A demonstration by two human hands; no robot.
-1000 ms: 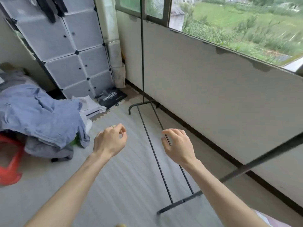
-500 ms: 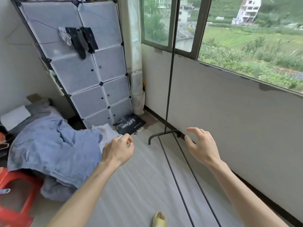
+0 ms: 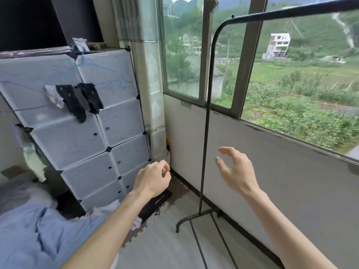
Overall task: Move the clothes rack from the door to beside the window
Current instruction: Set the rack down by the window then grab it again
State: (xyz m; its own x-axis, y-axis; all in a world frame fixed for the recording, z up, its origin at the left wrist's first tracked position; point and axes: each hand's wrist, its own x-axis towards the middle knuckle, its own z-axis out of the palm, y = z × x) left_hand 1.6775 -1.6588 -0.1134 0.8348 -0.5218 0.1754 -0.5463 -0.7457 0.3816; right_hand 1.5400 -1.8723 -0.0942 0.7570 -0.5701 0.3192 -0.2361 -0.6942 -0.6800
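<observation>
Clothes rack [image 3: 206,121] stands beside the window [image 3: 291,61], just left of the open, empty right hand [image 3: 236,171]; left hand [image 3: 152,178] loosely curled, empty. Move looks done.

head cam | faces window [image 3: 272,61] corner | hands close

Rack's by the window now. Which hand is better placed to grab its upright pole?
Right. The right hand is open, fingers spread, just beside the clothes rack pole. The left hand is curled loosely and farther away, toward the storage cabinet.
</observation>
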